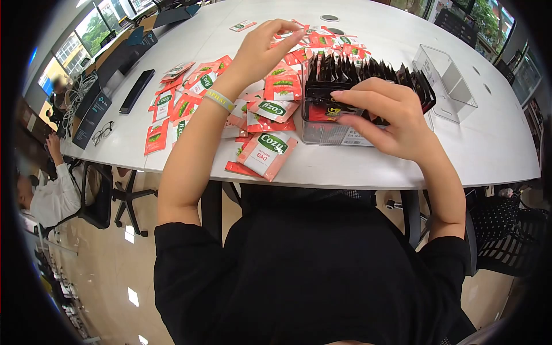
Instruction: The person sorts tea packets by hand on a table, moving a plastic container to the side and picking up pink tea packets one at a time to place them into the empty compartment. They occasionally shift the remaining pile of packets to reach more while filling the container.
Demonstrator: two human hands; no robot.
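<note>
My left hand (270, 43) reaches over the far part of a loose pile of red and pink Cozy sachets (270, 149), fingers curved and apart, nothing seen in them. A clear plastic bin (330, 135) at the pile's right is packed with upright black sachets (356, 69). At its near end, my right hand (388, 118) has its fingers on the top edge of the front black sachet (323, 109) and its thumb against the face. This sachet shows a red and yellow print. My right palm hides part of the row behind it.
Another clear plastic holder (445, 83) stands right of the bin. To the left lie a long black case (137, 91), eyeglasses (103, 133) and open cartons (106, 69) with cables. A lone sachet (242, 26) lies at the back. Another person (54, 195) sits at far left.
</note>
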